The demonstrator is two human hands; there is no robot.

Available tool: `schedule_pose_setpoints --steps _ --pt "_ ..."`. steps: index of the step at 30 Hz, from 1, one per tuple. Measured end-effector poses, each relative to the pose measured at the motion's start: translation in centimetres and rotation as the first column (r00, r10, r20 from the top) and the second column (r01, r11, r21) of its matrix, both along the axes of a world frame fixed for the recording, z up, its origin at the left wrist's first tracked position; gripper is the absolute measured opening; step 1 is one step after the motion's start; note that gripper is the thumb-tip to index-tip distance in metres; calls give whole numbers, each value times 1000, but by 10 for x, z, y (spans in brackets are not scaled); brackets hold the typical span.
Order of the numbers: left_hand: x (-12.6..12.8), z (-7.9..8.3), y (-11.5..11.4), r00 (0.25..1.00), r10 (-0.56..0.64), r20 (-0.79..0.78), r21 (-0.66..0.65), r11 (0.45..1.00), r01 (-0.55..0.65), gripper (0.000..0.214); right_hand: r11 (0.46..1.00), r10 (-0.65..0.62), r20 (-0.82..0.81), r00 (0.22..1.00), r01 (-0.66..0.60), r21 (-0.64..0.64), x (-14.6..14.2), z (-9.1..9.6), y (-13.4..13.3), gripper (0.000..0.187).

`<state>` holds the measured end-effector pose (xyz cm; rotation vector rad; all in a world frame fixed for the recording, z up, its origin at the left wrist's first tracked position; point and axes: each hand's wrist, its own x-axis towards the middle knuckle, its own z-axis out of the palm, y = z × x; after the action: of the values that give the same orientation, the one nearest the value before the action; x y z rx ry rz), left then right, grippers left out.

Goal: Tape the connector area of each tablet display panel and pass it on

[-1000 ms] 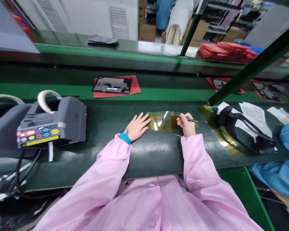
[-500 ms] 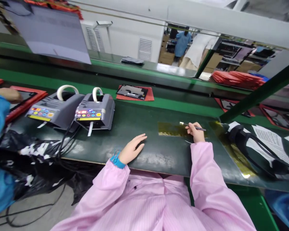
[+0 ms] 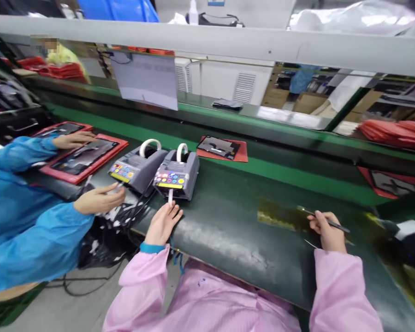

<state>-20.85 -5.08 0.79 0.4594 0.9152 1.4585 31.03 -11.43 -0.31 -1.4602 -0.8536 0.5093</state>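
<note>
My left hand point(image 3: 162, 224) is at the front of the nearer tape dispenser point(image 3: 176, 177). Its thumb and index fingertips meet the end of a short white strip of tape point(image 3: 170, 195) hanging out, while the other fingers are spread. My right hand point(image 3: 328, 229) grips a slim black tool point(image 3: 336, 225) like a pen, its pale tip pointing left; blur hides its exact kind. Under the tool lies a band of amber film point(image 3: 275, 216) stuck to the dark green table point(image 3: 228, 240). A thin white sliver point(image 3: 311, 243) rests near my right wrist.
A second tape dispenser point(image 3: 134, 168) stands just left of the first. Beside it are a co-worker's hand point(image 3: 100, 198) and blue sleeve point(image 3: 44, 230). Behind lies a flat dark panel point(image 3: 218, 146) on a red pad. Cables point(image 3: 138, 210) hang over the table edge.
My left hand has left the tabletop and reached the tape at the dispenser. My right hand still holds the black tool. The view has swung left, showing more of the co-worker.
</note>
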Motion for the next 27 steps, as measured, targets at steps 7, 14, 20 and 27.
schedule_pose_setpoints --steps 7,14,20,27 --pt "37 20 13 775 -584 -240 99 780 618 25 999 -10 337 942 22 -32 8 -13 13 45" --pt "158 27 54 305 -889 -342 116 282 952 76 979 90 612 785 42 -198 34 -19 17 26" --pt "214 13 50 209 -978 9 50 209 977 90 969 93 718 690 103 -224 45 -25 14 27" --pt "197 9 65 333 -925 180 -77 325 943 75 958 76 808 585 183 -222 37 -22 14 22"
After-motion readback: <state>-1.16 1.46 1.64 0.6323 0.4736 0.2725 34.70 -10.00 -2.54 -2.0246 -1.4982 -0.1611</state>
